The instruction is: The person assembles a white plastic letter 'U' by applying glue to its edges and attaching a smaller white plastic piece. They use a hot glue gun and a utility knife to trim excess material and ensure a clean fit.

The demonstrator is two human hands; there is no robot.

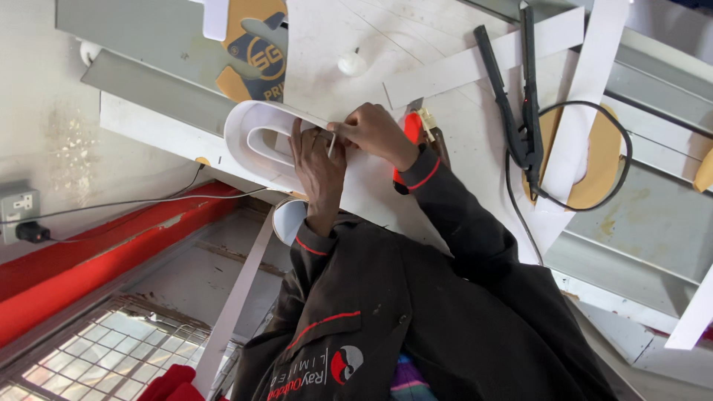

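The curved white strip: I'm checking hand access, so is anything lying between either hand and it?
Nothing visible does. Both the left hand and the right hand already rest on the curved white strip, pressing it against the white board; a thin tool shows between the fingers.

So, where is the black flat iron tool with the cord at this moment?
In the head view, the black flat iron tool lies on the white work table, on the picture's right side, beside long white strips and away from both hands.
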